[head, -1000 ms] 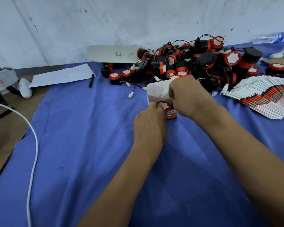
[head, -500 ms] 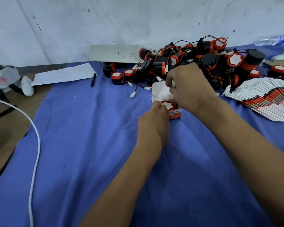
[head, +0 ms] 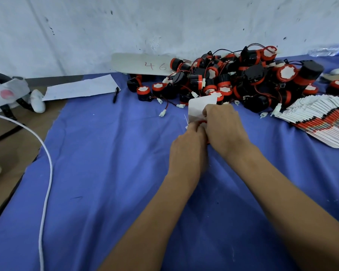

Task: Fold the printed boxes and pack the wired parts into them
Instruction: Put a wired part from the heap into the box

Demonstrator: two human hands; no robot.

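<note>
A small printed box (head: 198, 108) stands on the blue cloth (head: 110, 173) with its white top flap raised. A red-and-black wired part sits inside it, only a sliver of red showing between my hands. My left hand (head: 188, 151) grips the box from the near side. My right hand (head: 223, 128) covers the box's opening, fingers curled over the part and the flap's base. Behind lies a heap of black-and-red wired parts (head: 243, 79). A fanned stack of flat printed boxes (head: 319, 122) lies at the right.
A white card marked 46 (head: 143, 64) leans at the wall. A white paper sheet (head: 82, 88) and a black pen (head: 115, 94) lie at the back left. A white cable (head: 45, 173) runs along the cloth's left edge. A plastic bottle (head: 329, 49) lies far right.
My right hand came down from the flap's top edge onto the box opening and now hides the part. The left hand stayed on the box.
</note>
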